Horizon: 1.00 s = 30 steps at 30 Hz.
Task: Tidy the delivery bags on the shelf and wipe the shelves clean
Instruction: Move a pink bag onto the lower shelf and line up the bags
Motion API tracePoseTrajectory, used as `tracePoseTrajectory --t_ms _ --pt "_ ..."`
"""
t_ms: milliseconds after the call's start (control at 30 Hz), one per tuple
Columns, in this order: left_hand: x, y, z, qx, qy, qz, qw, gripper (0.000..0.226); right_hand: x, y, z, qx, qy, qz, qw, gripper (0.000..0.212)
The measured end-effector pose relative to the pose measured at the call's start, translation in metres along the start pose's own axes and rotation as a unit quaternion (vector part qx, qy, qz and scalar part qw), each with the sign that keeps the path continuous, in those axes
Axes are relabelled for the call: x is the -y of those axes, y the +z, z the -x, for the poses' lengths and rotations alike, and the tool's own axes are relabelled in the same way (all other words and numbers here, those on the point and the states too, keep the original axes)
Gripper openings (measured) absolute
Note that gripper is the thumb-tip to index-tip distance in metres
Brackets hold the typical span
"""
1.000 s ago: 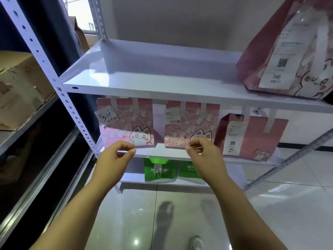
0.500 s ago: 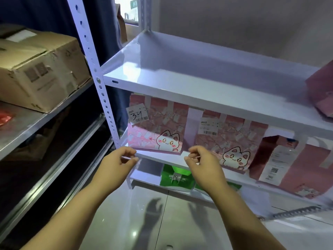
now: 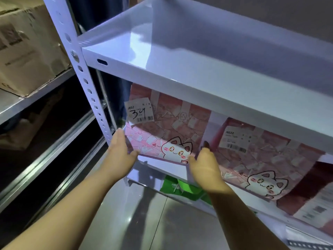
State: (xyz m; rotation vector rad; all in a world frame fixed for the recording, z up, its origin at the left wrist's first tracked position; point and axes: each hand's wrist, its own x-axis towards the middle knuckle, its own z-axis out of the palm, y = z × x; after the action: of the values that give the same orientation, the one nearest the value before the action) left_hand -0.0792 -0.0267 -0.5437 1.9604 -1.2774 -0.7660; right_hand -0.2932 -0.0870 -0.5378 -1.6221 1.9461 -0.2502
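Note:
A pink delivery bag with a cartoon cat and a label marked 34 (image 3: 162, 130) stands at the left end of the middle shelf (image 3: 162, 164). My left hand (image 3: 120, 152) lies with straight fingers against the bag's left edge. My right hand (image 3: 205, 163) lies with straight fingers at the bag's right edge, in the gap beside a second pink cat bag (image 3: 261, 156). Both hands flank the bag without curling round it. A darker red bag (image 3: 313, 193) stands further right.
The white upper shelf (image 3: 198, 56) is bare in view. A perforated white upright post (image 3: 81, 73) stands left of my left hand. A green bag (image 3: 182, 188) lies on the lowest shelf. A cardboard box (image 3: 27, 46) sits on the neighbouring rack at left.
My view moved closer and leftward. Both hands went from loosely curled in front of the shelf edge to straight-fingered, reaching in on either side of the bag marked 34.

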Motion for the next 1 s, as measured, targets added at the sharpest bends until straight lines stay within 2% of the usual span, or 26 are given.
tracePoseTrajectory --t_ms 100,233,367,433,533,800,900,1000 --pt "0.004 0.009 -0.014 0.01 -0.031 0.031 0.999 0.04 -0.003 0.007 -0.011 0.02 -0.007 0.013 1.0 0.057" --pt "0.011 0.012 -0.023 0.024 -0.047 0.031 0.998 0.045 -0.011 0.012 -0.013 0.032 0.001 -0.015 0.999 0.043" --pt "0.012 0.011 -0.017 0.003 -0.059 0.021 0.998 0.039 -0.02 0.008 -0.007 0.027 0.029 -0.058 0.998 0.051" --pt "0.012 0.011 -0.008 -0.017 -0.069 0.033 0.997 0.037 -0.024 0.003 0.001 0.026 0.037 -0.084 0.995 0.046" --pt "0.011 0.008 0.013 -0.031 -0.081 0.04 0.995 0.037 -0.029 -0.004 0.02 0.007 0.034 -0.114 0.993 0.036" --pt "0.019 -0.027 0.092 -0.029 -0.083 0.021 0.996 0.028 -0.04 -0.009 0.094 -0.009 0.024 -0.156 0.987 0.026" --pt "0.029 -0.051 0.126 -0.036 -0.085 0.018 0.996 0.025 -0.045 -0.005 0.129 -0.041 0.02 -0.132 0.99 0.01" --pt "0.038 -0.079 0.159 -0.038 -0.084 0.019 0.996 0.021 -0.048 -0.004 0.168 -0.083 0.002 -0.097 0.992 0.012"
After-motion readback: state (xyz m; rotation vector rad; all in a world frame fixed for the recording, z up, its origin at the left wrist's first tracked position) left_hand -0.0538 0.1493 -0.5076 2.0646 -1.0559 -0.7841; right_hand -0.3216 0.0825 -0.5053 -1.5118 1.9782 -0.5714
